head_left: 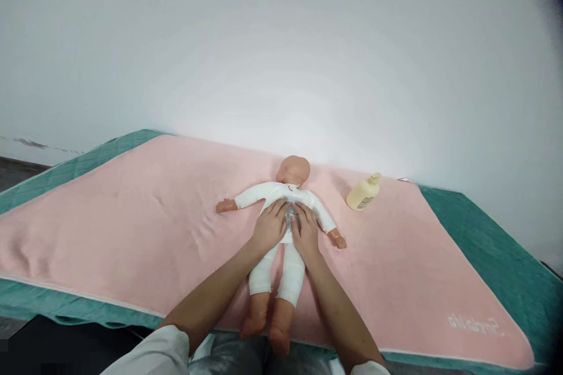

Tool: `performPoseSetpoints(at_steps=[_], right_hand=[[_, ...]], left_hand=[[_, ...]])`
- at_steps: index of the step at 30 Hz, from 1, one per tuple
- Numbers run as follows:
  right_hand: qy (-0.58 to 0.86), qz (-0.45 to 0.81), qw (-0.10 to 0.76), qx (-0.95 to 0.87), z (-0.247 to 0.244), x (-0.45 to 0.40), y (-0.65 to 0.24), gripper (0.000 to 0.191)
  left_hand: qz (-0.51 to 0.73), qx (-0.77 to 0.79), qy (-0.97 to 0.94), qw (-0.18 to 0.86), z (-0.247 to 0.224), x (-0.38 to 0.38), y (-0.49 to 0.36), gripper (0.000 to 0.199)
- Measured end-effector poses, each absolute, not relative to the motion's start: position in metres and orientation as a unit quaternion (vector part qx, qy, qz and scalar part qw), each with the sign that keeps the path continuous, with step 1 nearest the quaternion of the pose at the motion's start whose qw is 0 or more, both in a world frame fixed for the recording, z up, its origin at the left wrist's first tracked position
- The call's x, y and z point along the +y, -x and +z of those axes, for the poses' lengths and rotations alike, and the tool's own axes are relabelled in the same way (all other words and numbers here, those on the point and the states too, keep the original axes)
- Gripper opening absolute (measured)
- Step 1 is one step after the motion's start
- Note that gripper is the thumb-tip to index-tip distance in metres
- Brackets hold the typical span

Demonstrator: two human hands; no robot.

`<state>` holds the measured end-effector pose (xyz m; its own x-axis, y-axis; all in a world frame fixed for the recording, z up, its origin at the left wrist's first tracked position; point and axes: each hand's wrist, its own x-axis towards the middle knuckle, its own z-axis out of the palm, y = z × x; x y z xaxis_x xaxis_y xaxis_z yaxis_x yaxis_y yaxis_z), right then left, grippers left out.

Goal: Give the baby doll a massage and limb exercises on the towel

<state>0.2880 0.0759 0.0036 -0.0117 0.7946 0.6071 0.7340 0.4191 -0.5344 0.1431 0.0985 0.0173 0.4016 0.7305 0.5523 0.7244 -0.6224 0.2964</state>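
A baby doll [288,263] in a white long-sleeved suit lies on the pink blanket, its head toward the wall and its bare feet toward me. Its arms are spread out to both sides. My left hand [271,224] rests flat on one side of its torso, fingers stretched out. On the other side of the torso lies my right hand [305,227], also flat, the fingertips close to those of my left hand. Something greyish shows on the suit between the two hands; I cannot make out what it is. Neither hand grips anything.
To the right of the doll a pale yellow pump bottle [363,194] stands tilted on the pink blanket [132,228]. Under the blanket a green quilted cover [492,246] shows at the edges. A white wall [281,58] rises behind the far edge.
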Motion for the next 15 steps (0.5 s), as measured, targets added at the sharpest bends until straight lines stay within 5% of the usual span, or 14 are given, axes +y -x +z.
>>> performPoseSetpoints(at_steps=[15], right_hand=[[0.567, 0.04, 0.395, -0.722, 0.0064, 0.0784, -0.2874, 0.042]], left_hand=[[0.29, 0.45, -0.845, -0.001, 0.0164, 0.1014, -0.1454, 0.041]])
